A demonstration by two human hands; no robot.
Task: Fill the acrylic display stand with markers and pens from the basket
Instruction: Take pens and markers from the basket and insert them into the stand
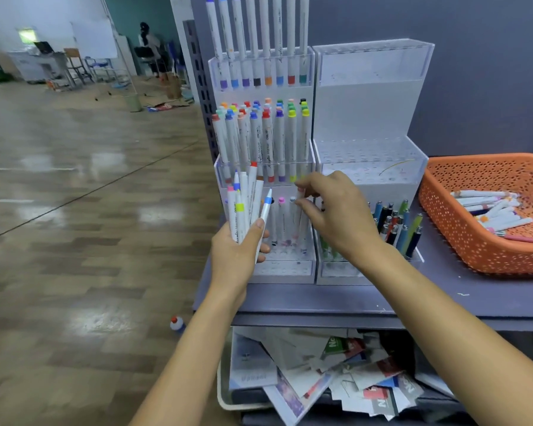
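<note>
Two tiered acrylic display stands sit side by side on a dark shelf; the left stand [311,265] has white markers in its top and middle tiers, and a few in its bottom tier. My left hand [237,250] grips a bundle of white markers [243,204] in front of it. My right hand [336,210] pinches a marker [300,221] standing in the bottom tier. The right stand [370,118] has bare upper tiers and several dark pens [394,226] in its bottom tier. An orange perforated basket [462,235] at the right holds loose markers [493,210].
The dark shelf [443,296] carries the stands and the basket, with a dark wall behind. Below it a bin holds loose paper leaflets [336,370]. A small bottle [177,324] lies on the wooden floor at the left. A person sits far back in the room.
</note>
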